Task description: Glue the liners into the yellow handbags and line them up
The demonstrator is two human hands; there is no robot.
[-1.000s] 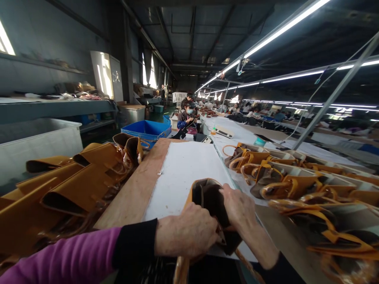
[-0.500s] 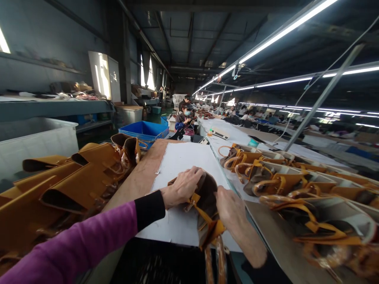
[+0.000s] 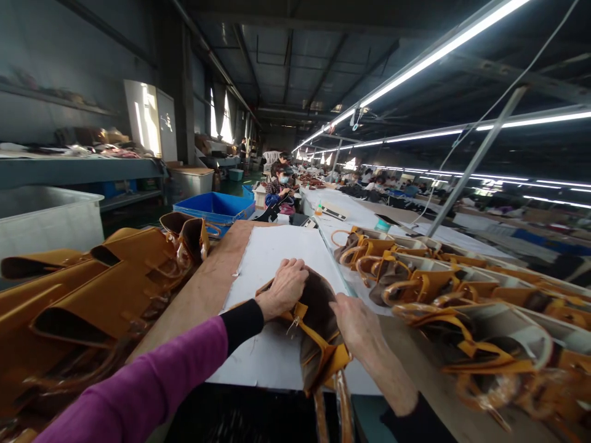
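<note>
A brown handbag with mustard-yellow trim lies in front of me, its mouth spread and its dark inside showing. My left hand has its fingers curled over the far left rim. My right hand grips the right rim, the fingertips partly hidden by the bag. A yellow strap with a small metal clasp crosses the opening. Two wrapped handles hang toward me over the table's near edge. Beneath the bag is a white sheet.
Mustard bags lie stacked at left. More bags with wrapped handles stand in rows at right. Beyond the table are a blue bin and a seated person. A white tub stands far left.
The view has turned slightly, so the surroundings sit a little farther left and higher. Both hands stay on the bag's rim, and the bag has barely moved.
</note>
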